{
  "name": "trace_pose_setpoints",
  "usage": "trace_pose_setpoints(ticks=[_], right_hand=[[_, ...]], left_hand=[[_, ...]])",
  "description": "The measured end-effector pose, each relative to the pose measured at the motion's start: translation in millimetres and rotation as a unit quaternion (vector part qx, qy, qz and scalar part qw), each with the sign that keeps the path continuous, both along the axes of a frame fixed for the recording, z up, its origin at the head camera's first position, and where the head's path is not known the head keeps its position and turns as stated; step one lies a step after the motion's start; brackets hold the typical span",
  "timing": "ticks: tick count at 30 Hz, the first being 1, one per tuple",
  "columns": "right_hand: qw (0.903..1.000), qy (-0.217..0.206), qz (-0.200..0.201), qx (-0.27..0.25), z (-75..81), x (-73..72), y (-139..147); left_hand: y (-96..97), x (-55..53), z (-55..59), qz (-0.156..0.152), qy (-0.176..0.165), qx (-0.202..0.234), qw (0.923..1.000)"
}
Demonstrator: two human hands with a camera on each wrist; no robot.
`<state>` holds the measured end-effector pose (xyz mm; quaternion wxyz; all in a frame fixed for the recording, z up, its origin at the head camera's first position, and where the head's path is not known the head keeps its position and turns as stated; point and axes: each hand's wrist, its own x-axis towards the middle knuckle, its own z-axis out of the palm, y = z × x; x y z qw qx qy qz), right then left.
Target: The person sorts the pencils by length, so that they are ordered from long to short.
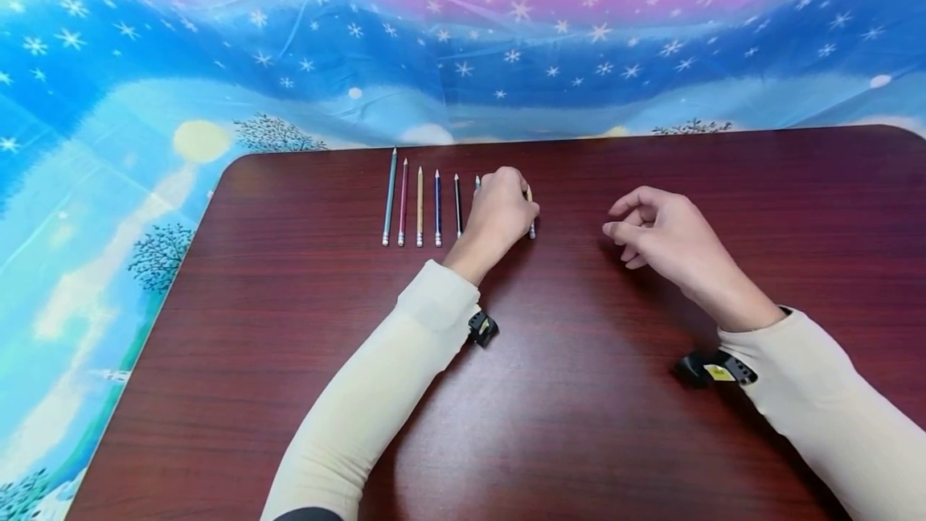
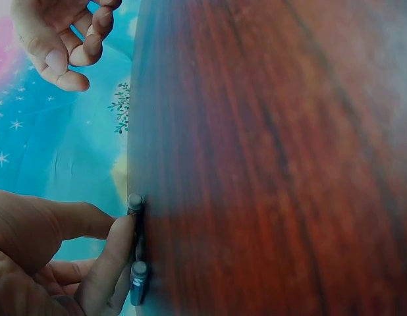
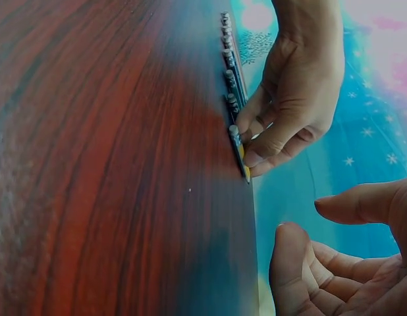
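Note:
My left hand (image 1: 501,207) is at the right end of a row of pencils, pinching a yellowish pencil (image 3: 236,136) between thumb and fingers. This pencil lies low, close along the tabletop, and its eraser end (image 1: 532,231) pokes out below the fingers in the head view. Just left of it, another pencil (image 1: 477,181) is mostly covered by the hand. The row continues leftward with a black pencil (image 1: 457,203), a dark blue pencil (image 1: 437,207) and several more. Off to the right, my right hand (image 1: 661,235) hovers over the table with loosely bent fingers, holding nothing.
The row also has a tan pencil (image 1: 419,207), a pinkish-red pencil (image 1: 403,203) and a light blue pencil (image 1: 391,195), all with erasers toward me. They lie near the far edge of the dark wooden table (image 1: 289,304). Behind hangs a snowflake-patterned cloth (image 1: 463,38).

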<state>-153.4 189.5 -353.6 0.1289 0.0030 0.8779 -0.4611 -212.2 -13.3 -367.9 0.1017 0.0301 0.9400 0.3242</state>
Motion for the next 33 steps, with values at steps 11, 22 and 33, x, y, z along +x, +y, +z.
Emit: trace_pose_setpoints(ticks=[11, 22, 33], right_hand=[[1.0000, 0.006, -0.004, -0.007, 1.1, 1.7, 4.8], [0.9999, 0.005, -0.008, -0.011, 0.0, 2.1, 6.3], [0.9999, 0.009, 0.002, -0.012, -0.6, 3.0, 8.5]], left_hand=[[2.5, 2.4, 1.8, -0.001, -0.016, 0.007, 0.9998], [5.3, 3.7, 1.0, -0.015, -0.011, -0.006, 0.9998], [0.0, 0.8, -1.3, -0.010, -0.002, -0.004, 0.9999]])
